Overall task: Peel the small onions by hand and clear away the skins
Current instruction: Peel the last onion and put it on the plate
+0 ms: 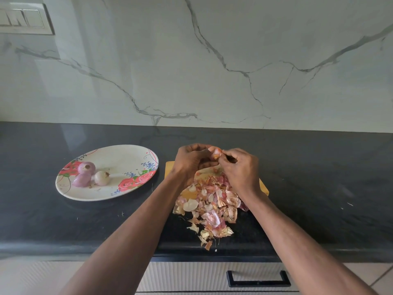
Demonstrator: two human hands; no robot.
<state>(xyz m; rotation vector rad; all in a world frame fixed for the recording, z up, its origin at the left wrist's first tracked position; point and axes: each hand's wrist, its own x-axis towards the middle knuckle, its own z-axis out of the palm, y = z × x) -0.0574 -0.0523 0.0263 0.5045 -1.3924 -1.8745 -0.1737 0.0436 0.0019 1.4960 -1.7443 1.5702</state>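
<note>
Your left hand (pixel 191 160) grips a small onion (pixel 215 151); your right hand (pixel 241 167) pinches its skin above the skins pile (pixel 210 205); three peeled onions (pixel 90 174) sit on the plate (pixel 127 154).

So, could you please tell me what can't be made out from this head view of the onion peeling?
- Onion being peeled: mostly hidden by the left hand and right hand; how much skin remains is unclear.
- Cutting board: largely covered by the skins and the forearms.
- Undersides of the three onions on the plate: face away.
- Switch panel: cut off by the left edge.
</note>
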